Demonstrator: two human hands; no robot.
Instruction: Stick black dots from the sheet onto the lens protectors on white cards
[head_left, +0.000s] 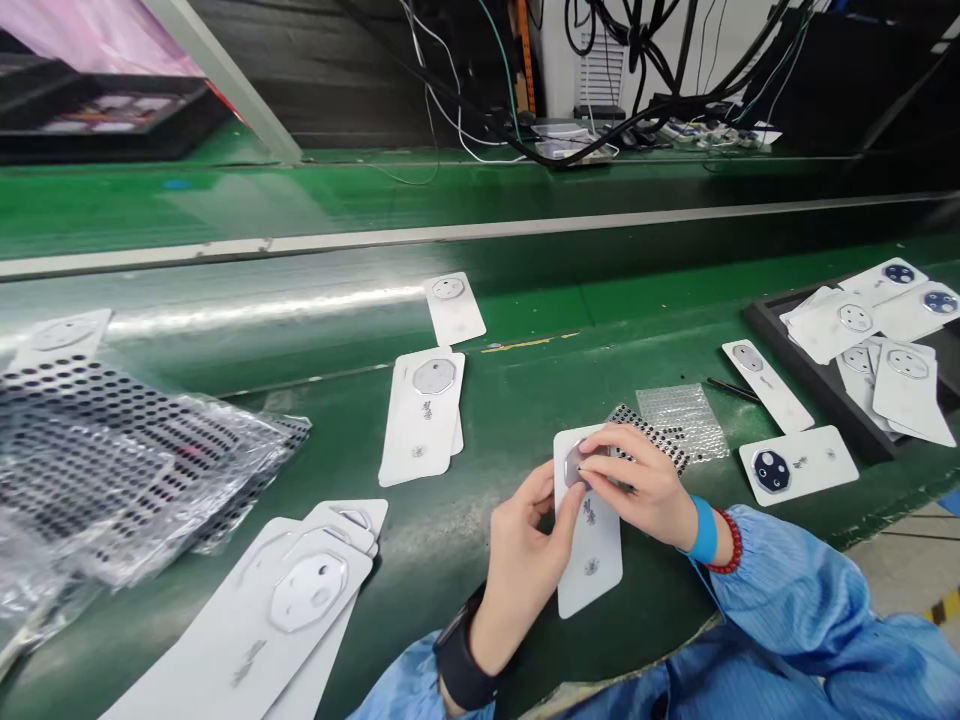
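Your left hand point(527, 535) grips the white panel point(592, 555) by its 9 o'clock edge, presumably to steady it before you over the bench point(442, 570). Your right hand point(645, 487) touches its round plate point(572, 464), towards 12 o'clock; whether it pinches anything cannot be told.

1. A factory workshop, by the look of it an assembly line: a long green table point(450, 535) with a pale rail point(450, 233) running across.
2. Many matching white panels point(590, 592) lie about in stacks and in a black tray point(811, 388), beside plastic-wrapped dotted sheets point(180, 425).
3. Blue work sleeves point(802, 575) and a blue wrist strap point(705, 532).
4. Loose cables point(646, 42) hang behind; yellow-black tape point(946, 606) marks the floor point(896, 562).
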